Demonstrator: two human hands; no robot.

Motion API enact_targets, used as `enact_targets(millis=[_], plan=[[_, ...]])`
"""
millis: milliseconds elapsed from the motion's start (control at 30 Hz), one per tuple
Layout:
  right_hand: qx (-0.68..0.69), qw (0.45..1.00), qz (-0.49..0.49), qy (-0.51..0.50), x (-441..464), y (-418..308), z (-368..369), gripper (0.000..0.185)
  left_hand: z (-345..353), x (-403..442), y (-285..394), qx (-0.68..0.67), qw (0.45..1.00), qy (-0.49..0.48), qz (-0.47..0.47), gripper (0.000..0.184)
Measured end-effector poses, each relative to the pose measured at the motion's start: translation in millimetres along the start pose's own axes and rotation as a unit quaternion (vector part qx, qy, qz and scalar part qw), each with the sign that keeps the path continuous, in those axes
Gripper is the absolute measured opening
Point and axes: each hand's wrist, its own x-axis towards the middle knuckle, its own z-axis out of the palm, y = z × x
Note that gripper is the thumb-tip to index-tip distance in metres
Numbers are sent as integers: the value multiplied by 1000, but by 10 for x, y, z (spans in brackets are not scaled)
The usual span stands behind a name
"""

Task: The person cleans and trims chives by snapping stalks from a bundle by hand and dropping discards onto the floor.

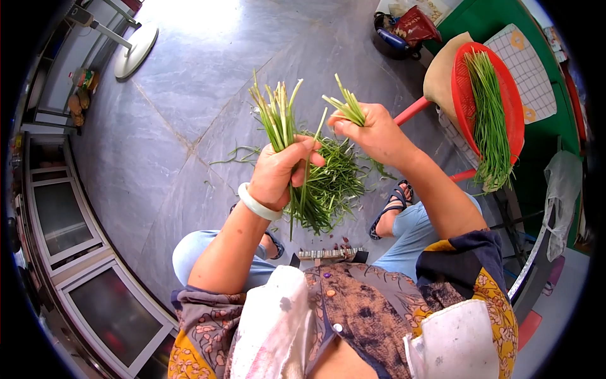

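My left hand (284, 169), with a pale bangle on its wrist, is closed around a bunch of garlic chives (278, 117). The pale stem ends point up and the green leaves hang below the fist. One stalk stands apart by the thumb. To its right, my right hand (374, 131) pinches a smaller bunch of chives (348, 108), cut or stem ends toward the upper left. Beneath both hands, a loose heap of green chive leaves (334, 183) lies on the floor between my feet.
At the right, a red plastic basket (463, 82) holds more long chives (489, 120). A dark pot (394, 47) with packets stands at the upper right. Glass-fronted cabinets (113, 309) line the left side. A round white stand base (136, 50) rests on the grey floor (170, 95).
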Motion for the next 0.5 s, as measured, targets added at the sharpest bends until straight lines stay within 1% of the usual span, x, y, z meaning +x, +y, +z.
enact_targets(millis=[67, 167, 200, 300, 333, 433, 500], plan=[[92, 996, -23, -5, -25, -21, 87, 17, 8, 4, 2, 4, 1000, 4, 2, 16], [140, 987, 22, -78, -121, -332, 129, 16, 46, 5, 6, 27, 1000, 9, 11, 15], [178, 981, 20, -75, -140, -319, 202, 13, 59, 10, -4, 39, 999, 6, 15, 15], [135, 988, -4, -73, -144, -213, 205, 13, 59, 28, -41, 43, 999, 1, 4, 14], [129, 989, 6, -70, -137, -206, 183, 13, 50, 32, -48, 39, 999, 0, -3, 13], [109, 989, -3, -99, -109, -218, 97, 14, 21, 25, -36, 22, 999, -22, -13, 14], [103, 988, -17, -116, -82, -181, 46, 16, 24, 9, -5, 0, 998, -35, -42, 14]])
